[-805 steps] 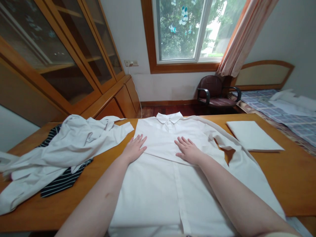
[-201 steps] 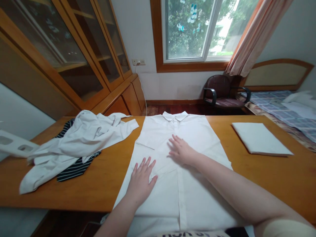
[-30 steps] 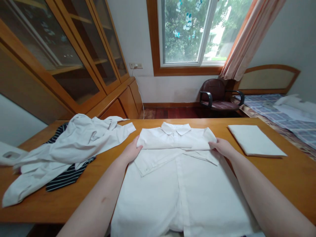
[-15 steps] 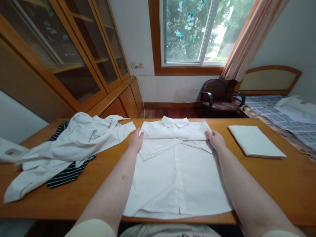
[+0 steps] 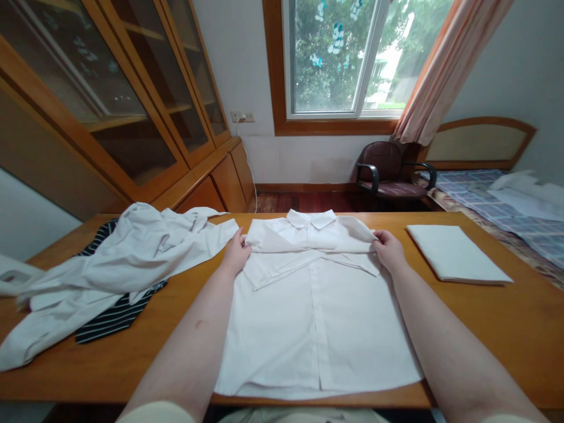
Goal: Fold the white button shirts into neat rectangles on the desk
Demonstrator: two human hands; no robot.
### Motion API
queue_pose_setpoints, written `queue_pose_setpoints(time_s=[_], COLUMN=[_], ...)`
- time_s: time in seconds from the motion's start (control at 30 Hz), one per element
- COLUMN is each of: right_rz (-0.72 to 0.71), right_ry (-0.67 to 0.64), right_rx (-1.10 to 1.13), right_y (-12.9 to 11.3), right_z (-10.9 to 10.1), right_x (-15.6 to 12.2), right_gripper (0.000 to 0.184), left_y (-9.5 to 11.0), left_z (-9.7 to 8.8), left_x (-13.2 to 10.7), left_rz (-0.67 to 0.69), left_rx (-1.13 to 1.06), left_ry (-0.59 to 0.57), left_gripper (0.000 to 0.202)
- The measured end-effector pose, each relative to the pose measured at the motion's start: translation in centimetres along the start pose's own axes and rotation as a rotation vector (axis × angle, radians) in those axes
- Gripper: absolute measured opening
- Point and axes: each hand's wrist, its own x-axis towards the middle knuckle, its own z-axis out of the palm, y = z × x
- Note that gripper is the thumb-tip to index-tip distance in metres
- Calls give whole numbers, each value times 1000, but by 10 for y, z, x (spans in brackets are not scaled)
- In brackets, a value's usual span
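White shirt (image 5: 317,305) flat on table (image 5: 506,317) | left hand (image 5: 235,255), right hand (image 5: 390,249) pinching its shoulder edges

One camera sits on the person's head, looking forward and down, close over the orange-brown wooden worktop (image 5: 506,317).

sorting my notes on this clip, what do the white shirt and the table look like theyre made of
The white shirt, gripped at its shoulders by the left hand and right hand, looks like thin woven cloth, perhaps cotton or a blend: matte, holding sharp creases. The table looks like wood or wood veneer with an orange-brown varnish: faint grain and a soft sheen.
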Motion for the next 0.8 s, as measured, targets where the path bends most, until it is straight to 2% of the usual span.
queue_pose_setpoints(time_s=[0.1, 0.23, 0.33, 0.4, 0.5, 0.57, 0.67, 0.8], right_rz=[13, 69, 87, 107, 151, 166, 150, 125], right_ry=[-57, -122, -133, -103, -29, 0, 7, -162], right_rx=[139, 249, 136, 107, 211, 263, 238, 309], right_y=[1, -6, -11, -13, -14, -14, -14, -15], right_z=[2, 1, 0, 0, -1, -3, -8, -18], right_x=[2, 1, -2, -3, -5, -5, -5, -5], right_gripper=[39, 54, 45, 39, 35, 28, 20, 24], left_y=[2, 9, 8, 5, 2, 4, 11, 19], left_z=[-3, -4, -2, 0, -1, -5, -16, -31], left_x=[1, 2, 3, 4, 2, 0, -4, -9], left_rz=[-40, -46, -45, -46, -73, -72, -36, -114], left_rx=[61, 86, 80, -53, -326, -406, -348, -221], left_ry=[-69, -67, -57, -64, -108, -158, -243, -334], left_gripper=[65, 43, 45, 52, 65, 68, 64, 54])
